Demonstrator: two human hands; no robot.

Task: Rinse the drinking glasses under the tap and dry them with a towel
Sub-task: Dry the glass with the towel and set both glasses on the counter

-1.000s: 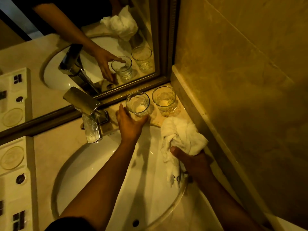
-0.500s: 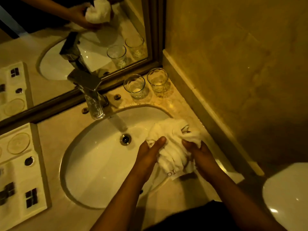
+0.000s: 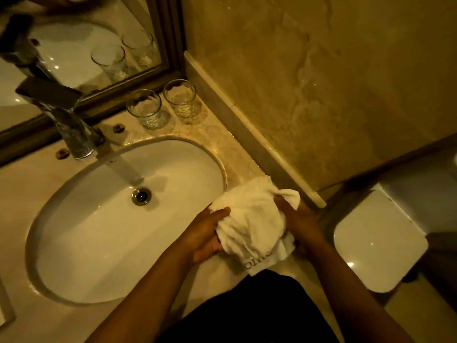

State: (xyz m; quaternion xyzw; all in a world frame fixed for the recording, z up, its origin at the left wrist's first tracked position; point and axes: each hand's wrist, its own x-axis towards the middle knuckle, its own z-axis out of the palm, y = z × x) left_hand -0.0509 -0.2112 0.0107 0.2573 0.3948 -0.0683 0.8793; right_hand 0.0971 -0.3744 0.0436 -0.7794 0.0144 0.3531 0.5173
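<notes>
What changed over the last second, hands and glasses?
The left hand let go of the left glass, came back over the sink rim and joined the right hand gripping the towel. Both glasses, including the right glass, stayed by the mirror.

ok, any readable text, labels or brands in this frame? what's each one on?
Towel hem: dark stitched lettering, seen upside down and partly folded under, something like "oiht"; not fully readable.
Glasses, tap, sink: no markings visible.
</notes>
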